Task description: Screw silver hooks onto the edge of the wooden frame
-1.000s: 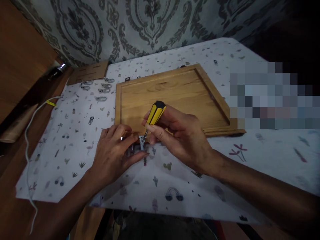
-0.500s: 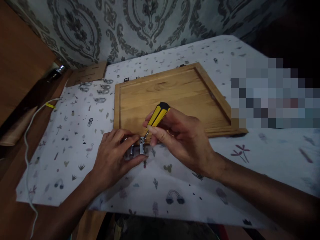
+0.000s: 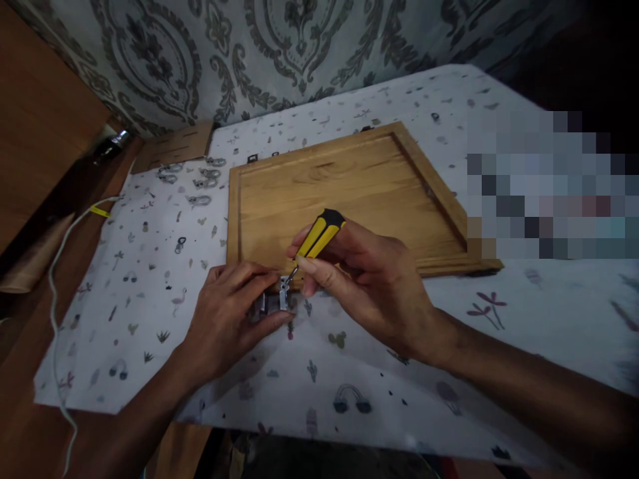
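Observation:
My right hand [image 3: 379, 286] grips a yellow-and-black screwdriver [image 3: 322, 233], its handle tilted up to the right. The screwdriver's thin shaft points down at a small silver metal bracket [image 3: 284, 293] on the near edge of a wooden panel [image 3: 319, 193]. Whether the tip sits in a screw I cannot tell. My left hand [image 3: 229, 306] is closed around the bracket, fingers on the panel's edge above and the thumb below it. Part of the bracket is hidden by those fingers.
Several metal latch-like fittings [image 3: 200, 199] lie left of the panel, near a piece of cardboard [image 3: 172, 146]. A white cable [image 3: 54, 293] runs down the left side. Patterned paper [image 3: 269, 392] covers the table. At right an area is blurred out.
Both hands keep their places at the bracket. The screwdriver handle has shifted slightly right and down, and the right hand with it.

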Demonstrator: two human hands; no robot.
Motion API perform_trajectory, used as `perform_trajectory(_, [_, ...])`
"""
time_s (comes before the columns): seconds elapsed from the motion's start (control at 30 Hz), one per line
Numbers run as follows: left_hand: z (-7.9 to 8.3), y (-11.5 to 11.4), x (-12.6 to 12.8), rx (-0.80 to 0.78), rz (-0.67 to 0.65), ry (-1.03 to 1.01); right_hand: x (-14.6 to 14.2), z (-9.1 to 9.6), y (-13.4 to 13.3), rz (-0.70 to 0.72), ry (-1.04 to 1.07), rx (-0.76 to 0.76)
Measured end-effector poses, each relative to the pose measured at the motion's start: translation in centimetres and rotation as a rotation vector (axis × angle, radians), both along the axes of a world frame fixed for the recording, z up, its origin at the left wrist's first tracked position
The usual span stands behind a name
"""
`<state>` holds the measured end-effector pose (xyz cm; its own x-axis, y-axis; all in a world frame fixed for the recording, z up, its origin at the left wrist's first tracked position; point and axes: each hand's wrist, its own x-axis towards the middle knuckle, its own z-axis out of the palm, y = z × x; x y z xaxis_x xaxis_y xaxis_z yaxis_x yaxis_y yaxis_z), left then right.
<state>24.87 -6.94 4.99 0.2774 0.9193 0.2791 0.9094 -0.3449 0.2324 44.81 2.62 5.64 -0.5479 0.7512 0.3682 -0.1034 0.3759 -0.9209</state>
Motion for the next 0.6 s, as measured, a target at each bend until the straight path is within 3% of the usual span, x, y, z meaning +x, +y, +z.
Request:
perform_trajectory(0.2, [0.4, -0.2, -0.3, -0.029, 0.030, -0.149, 0.2, -0.3, 0.0, -0.024, -0.078, 0.155])
perform_trajectory(0.3, [0.3, -0.1, -1.8, -0.034, 0.144, -0.274, 0.3, -0.6, 0.2, -0.083, -0.143, 0.317])
perform_trajectory(0.43, [-0.6, 0.7, -6.8, 0.013, 0.367, -0.324, 0.3, -0.8, 0.4, -0.133, -0.141, 0.434])
perform_trajectory(0.6, [-1.7, 3.5, -16.2, 0.108, 0.650, -0.272, 0.3, -0.8, 0.7, -0.142, -0.181, 0.487])
